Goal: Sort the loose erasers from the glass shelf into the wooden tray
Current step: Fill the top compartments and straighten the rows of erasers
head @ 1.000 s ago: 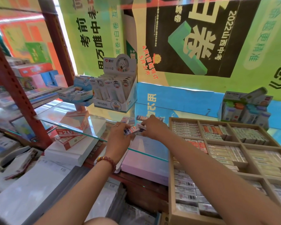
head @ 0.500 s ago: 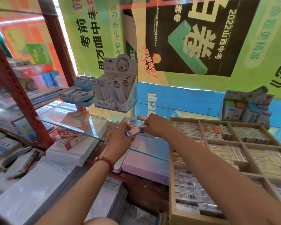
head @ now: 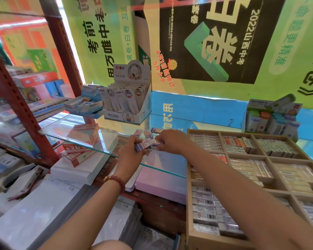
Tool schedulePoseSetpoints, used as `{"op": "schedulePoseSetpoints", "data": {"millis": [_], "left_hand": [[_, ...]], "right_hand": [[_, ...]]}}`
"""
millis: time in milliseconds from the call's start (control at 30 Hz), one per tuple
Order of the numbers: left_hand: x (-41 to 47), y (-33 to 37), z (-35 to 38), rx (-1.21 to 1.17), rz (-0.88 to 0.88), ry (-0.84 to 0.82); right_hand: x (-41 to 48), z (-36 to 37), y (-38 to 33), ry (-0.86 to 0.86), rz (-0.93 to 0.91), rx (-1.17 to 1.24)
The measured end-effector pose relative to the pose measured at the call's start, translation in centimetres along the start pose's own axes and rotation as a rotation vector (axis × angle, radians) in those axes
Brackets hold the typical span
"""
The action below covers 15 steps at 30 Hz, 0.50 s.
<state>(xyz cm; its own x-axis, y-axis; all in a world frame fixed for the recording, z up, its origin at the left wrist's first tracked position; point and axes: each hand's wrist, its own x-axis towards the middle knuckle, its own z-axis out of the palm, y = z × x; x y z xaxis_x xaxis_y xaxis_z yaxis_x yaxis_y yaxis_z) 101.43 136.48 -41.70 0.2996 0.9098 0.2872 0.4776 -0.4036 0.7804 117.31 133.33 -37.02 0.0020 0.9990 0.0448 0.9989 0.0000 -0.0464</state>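
Glass shelf (head: 76, 139): left hand (head: 129, 156) curled around several erasers (head: 143, 145); right hand (head: 172, 141) pinching one eraser (head: 159, 142), beside tray (head: 189, 177).

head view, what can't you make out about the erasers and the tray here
- How many erasers the left hand holds: its fingers cover part of the stack.
- What the right hand has in its grip: only a small edge shows at the fingertips.
- Print on the loose erasers on the glass shelf: too small.
- Wooden tray: right arm covers its middle; frame edge cuts its right side.
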Motion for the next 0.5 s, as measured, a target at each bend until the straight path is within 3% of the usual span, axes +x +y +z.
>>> {"op": "schedulePoseSetpoints", "data": {"millis": [300,500], "left_hand": [[0.7,0.1,-0.2,-0.145,-0.003,0.116],[0.8,0.4,-0.8,-0.298,-0.050,0.330]], "right_hand": [[-0.8,-1.0,0.4,0.106,-0.098,-0.129],[-0.3,-1.3,0.7,0.022,-0.030,0.208]]}}
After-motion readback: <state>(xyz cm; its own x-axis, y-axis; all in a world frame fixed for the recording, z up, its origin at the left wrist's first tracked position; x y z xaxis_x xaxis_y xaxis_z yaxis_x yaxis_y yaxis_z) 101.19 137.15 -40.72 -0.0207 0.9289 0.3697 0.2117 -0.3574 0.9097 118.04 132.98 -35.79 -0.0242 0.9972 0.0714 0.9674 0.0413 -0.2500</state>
